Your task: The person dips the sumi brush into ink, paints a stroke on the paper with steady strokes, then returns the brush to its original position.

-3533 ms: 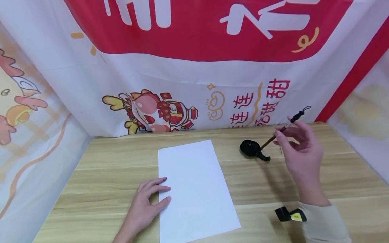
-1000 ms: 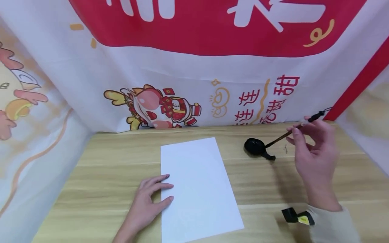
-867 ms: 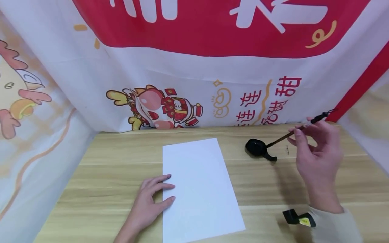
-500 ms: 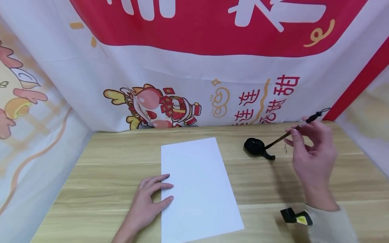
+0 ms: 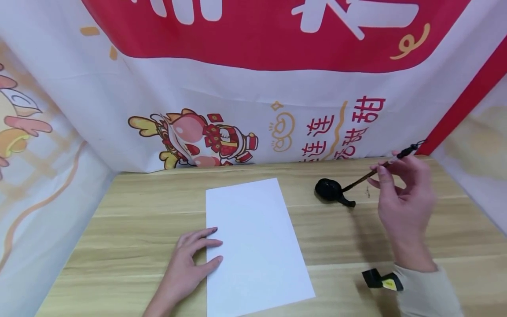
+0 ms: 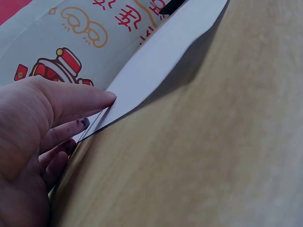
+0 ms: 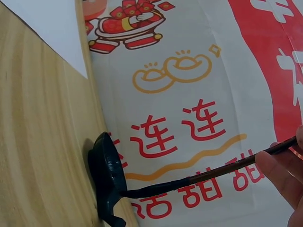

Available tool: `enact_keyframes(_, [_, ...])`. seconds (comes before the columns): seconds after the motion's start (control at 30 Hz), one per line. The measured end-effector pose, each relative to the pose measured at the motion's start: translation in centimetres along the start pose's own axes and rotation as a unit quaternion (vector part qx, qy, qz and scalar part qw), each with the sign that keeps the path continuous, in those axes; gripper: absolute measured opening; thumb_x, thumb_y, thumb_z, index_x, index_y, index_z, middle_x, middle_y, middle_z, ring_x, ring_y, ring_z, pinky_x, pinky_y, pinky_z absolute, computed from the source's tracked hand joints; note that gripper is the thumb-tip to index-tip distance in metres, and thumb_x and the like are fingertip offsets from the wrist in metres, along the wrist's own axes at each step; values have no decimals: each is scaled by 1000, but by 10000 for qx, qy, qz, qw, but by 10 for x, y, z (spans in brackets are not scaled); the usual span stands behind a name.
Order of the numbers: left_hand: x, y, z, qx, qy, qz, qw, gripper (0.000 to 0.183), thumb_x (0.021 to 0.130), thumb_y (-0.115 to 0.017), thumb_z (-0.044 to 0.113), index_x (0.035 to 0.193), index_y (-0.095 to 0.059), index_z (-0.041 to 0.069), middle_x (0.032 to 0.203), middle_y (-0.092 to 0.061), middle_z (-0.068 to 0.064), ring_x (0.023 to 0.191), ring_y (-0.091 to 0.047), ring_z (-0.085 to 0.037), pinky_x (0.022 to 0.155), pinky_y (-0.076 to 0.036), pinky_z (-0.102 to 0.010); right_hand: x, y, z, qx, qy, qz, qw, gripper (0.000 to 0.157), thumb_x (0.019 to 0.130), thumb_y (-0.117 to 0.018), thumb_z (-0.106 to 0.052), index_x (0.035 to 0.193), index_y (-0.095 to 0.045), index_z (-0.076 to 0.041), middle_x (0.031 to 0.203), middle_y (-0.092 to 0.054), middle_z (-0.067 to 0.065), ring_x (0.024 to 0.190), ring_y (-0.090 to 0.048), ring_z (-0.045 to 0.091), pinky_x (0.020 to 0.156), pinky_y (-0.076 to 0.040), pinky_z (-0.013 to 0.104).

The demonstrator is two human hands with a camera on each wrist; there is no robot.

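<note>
My right hand pinches a writing brush by its brown handle. The brush slants down to the left, its dark tip at the rim of a small black ink dish with a curved spout-like handle. In the right wrist view the black brush head meets the dish's edge near that handle. My left hand rests with spread fingers on the left edge of a blank white sheet of paper. Dark smudges mark a fingertip of it in the left wrist view.
The wooden table bears a small dark mark right of the dish. A printed cloth hangs along the back and sides. A black clip-like device with a yellow label sits at my right sleeve.
Compared with 3.5 seconds ago, the brush leans lower and my right hand is farther right of the dish. Over the last second the brush stays at the dish rim; my left hand keeps its place.
</note>
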State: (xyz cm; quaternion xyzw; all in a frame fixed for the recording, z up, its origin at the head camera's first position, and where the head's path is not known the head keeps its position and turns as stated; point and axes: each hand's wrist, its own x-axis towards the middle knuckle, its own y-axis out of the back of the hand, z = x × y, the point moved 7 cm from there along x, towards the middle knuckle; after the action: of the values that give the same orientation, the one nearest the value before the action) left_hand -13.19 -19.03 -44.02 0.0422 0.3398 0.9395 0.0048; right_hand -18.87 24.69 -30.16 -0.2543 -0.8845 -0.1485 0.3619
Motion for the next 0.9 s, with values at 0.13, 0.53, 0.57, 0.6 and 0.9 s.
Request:
enact_keyframes(0.13, [0, 0, 1, 22, -14, -16, 10000, 30, 88, -90, 21, 114, -80, 34, 151, -65, 13, 140, -47, -16, 116, -41, -53, 1, 5, -3, 178, 3, 166, 9997, 41, 99, -65, 13, 138, -53, 14, 122, -68, -8, 100, -75, 7, 79, -60, 14])
enact_keyframes(0.53, [-1, 0, 0, 73, -28, 30, 10000, 30, 88, -90, 21, 113, -81, 34, 150, -65, 14, 139, -47, -14, 115, -40, -49, 1, 2, -6, -26, 145, 26, 9999, 40, 99, -65, 13, 137, -54, 15, 123, -67, -13, 102, -74, 3, 81, -58, 11])
enact_keyframes(0.57, [-1, 0, 0, 72, -29, 27, 10000, 30, 88, -90, 21, 113, -81, 34, 150, -65, 14, 139, -47, -14, 115, -40, -49, 1, 4, -7, 40, 129, 75, 9999, 39, 99, -65, 13, 137, -54, 15, 122, -67, -12, 101, -75, 5, 81, -59, 12])
enact_keyframes(0.6, [-1, 0, 0, 71, -24, 27, 10000, 30, 88, -90, 21, 113, -81, 34, 150, -65, 14, 140, -47, -15, 115, -40, -49, 2, 5, -7, 94, 126, 121, 9998, 39, 99, -65, 13, 136, -53, 16, 121, -68, -11, 101, -75, 6, 81, -59, 12])
enact_keyframes(0.9, [0, 0, 1, 75, -67, 69, 9999, 30, 88, -90, 21, 113, -80, 35, 149, -66, 13, 139, -48, -15, 114, -40, -43, 0, -3, -12, -51, 357, -99, 9993, 39, 98, -66, 15, 135, -55, 15, 122, -67, -16, 102, -75, 2, 80, -58, 11])
